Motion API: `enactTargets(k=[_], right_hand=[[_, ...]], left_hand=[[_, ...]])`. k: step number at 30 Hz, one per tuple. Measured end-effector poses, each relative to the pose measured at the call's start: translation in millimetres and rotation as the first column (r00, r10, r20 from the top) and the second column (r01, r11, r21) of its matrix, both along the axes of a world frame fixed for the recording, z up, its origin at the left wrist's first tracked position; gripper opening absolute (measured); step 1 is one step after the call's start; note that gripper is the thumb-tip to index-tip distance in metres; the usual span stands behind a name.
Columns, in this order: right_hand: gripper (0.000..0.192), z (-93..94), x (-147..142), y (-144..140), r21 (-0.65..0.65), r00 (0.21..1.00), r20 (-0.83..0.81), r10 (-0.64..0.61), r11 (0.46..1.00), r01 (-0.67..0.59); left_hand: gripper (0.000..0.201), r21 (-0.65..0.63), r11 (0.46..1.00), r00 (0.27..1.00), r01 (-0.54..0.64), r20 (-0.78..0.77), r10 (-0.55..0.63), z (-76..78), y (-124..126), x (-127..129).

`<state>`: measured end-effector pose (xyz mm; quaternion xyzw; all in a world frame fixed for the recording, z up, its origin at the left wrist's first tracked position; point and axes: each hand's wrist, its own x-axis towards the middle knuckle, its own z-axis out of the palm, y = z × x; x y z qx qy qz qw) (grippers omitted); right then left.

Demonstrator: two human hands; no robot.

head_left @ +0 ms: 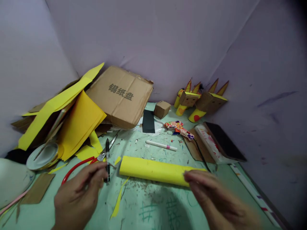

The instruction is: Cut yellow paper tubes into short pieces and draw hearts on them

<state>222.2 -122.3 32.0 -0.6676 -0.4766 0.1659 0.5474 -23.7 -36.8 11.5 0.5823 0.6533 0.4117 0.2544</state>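
Yellow paper roll (153, 171): lies crosswise on the green counter (134, 207), between the two hands and a little beyond them
Left hand (78, 193): palm inward, fingers curled, thumb close to the forefinger; cannot tell whether it pinches anything
Right hand (216, 198): blurred, fingers bent and bunched, tips overlapping the roll's right part; cannot tell whether they touch or grip it
Beside the left fingers: a black pen (107, 151) and red-handled scissors (101, 156), the blades slanting away behind the pen
Beyond the roll: a white marker (161, 145), a flower-patterned glue gun (183, 130), a dark strip (148, 121) and a small cardboard box (162, 109)
Left pile: yellow sheets (81, 124) heaped against a large carton (120, 95)
Far right corner: two box-headed figures (211, 102) with yellow tube bodies and pointed striped cones on top
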Motion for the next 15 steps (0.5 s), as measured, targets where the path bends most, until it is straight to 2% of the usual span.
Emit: enactTargets(k=[2,4,6,7,10,15], right_hand=[[0.015,1.2,17.9,8.2,-0.032,0.986,0.163,0.027,0.999,-0.022],[0.027,-5.6,30.0,17.0,-0.074,0.928,0.335,0.164,0.986,-0.147],[0.037,-15.7,36.8,24.7,-0.163,0.826,0.470,0.311,0.950,-0.265],[0.040,-20.3,38.9,27.9,-0.213,0.772,0.517,0.369,0.929,-0.302],[0.044,-27.2,42.2,34.7,-0.322,0.646,0.595,0.478,0.878,-0.354],[0.043,-28.4,41.8,43.3,-0.432,0.549,0.607,0.575,0.818,-0.380]], left_hand=[[0.029,-0.052,0.998,0.961,-0.035,-0.275,0.020,2.2,14.7,-7.9],[0.031,-0.208,0.976,0.845,-0.063,-0.531,-0.059,5.2,24.6,-9.1],[0.036,-0.336,0.937,0.726,-0.092,-0.667,-0.168,8.5,28.9,-5.0],[0.038,-0.369,0.925,0.691,-0.096,-0.693,-0.205,10.1,29.7,-2.1],[0.042,-0.413,0.905,0.657,-0.107,-0.712,-0.247,14.4,31.8,4.1],[0.046,-0.507,0.847,0.597,-0.159,-0.733,-0.326,18.1,41.3,0.8]])
